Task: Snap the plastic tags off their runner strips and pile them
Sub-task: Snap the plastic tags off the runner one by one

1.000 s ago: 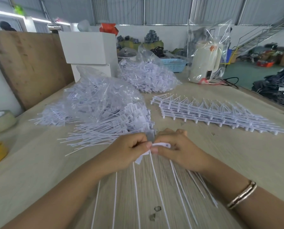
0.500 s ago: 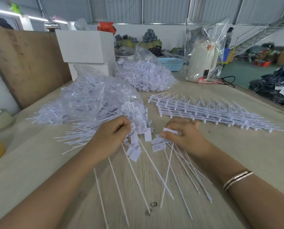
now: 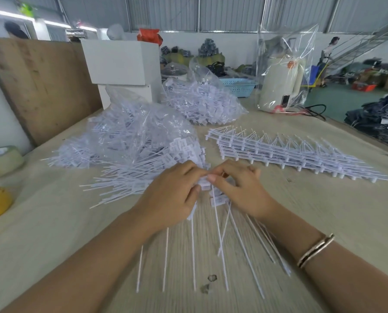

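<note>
My left hand and my right hand meet at the table's middle, both pinching a white runner strip of tags whose thin tails fan toward me. Several tags hang under my left palm. A pile of loose snapped tags lies just beyond my left hand. A stack of whole runner strips lies to the right of my hands on the wooden table.
Two clear bags of tags sit behind the pile. White boxes and a wooden board stand at the back left, tape rolls at the left edge, a bagged kettle at the back right.
My hands were apart half a second ago, the left at the loose pile. Both have come together again on the strip.
</note>
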